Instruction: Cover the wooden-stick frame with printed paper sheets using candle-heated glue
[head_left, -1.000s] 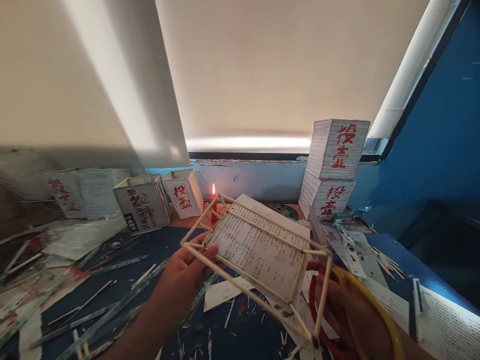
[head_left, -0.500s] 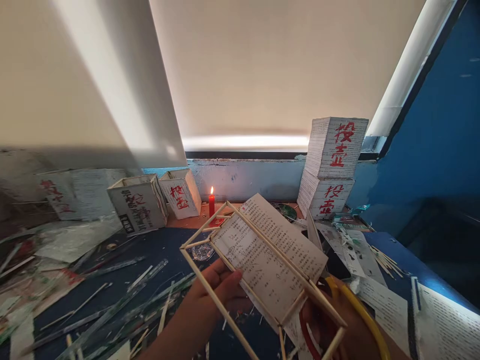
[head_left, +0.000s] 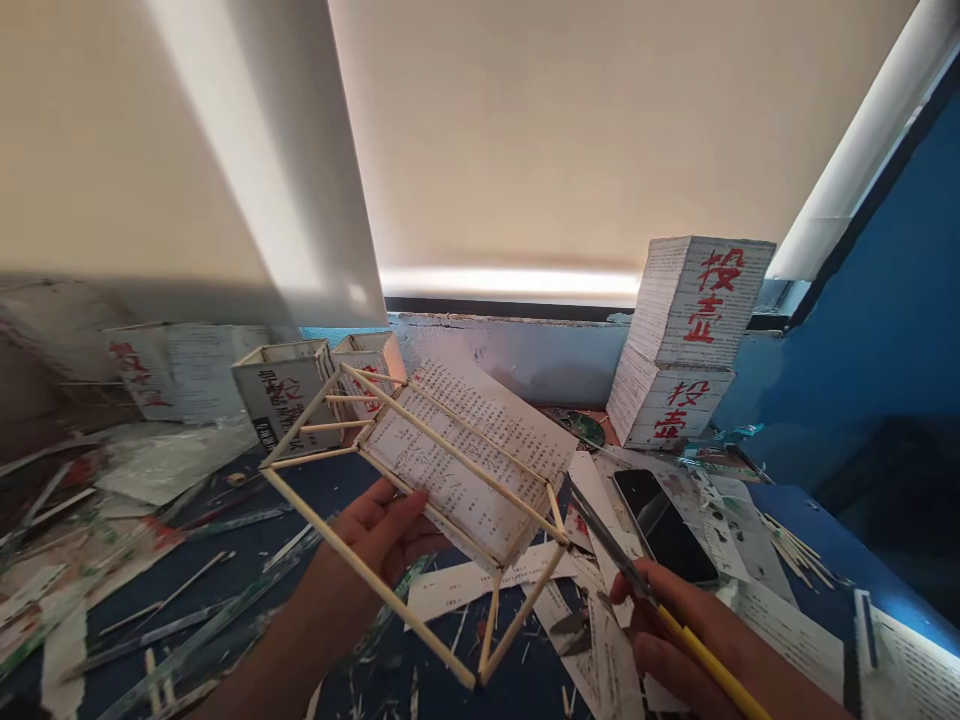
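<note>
Wooden frame [head_left: 454,455] in left grip [head_left: 382,532]

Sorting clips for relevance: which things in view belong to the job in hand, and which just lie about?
Likely in use: pale wooden stick frame, in left hand; white printed paper sheet; yellow-handled grey metal scissors, in right hand.

Apparently lying about: black rectangular phone; crumpled clear plastic sheet.

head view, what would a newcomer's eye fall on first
The wooden stick frame, held mid-picture in the left hand, with a printed sheet along one side, comes first. Next come the yellow-handled scissors in the right hand, lower right, and the stacked boxes with red characters, back right.
</note>
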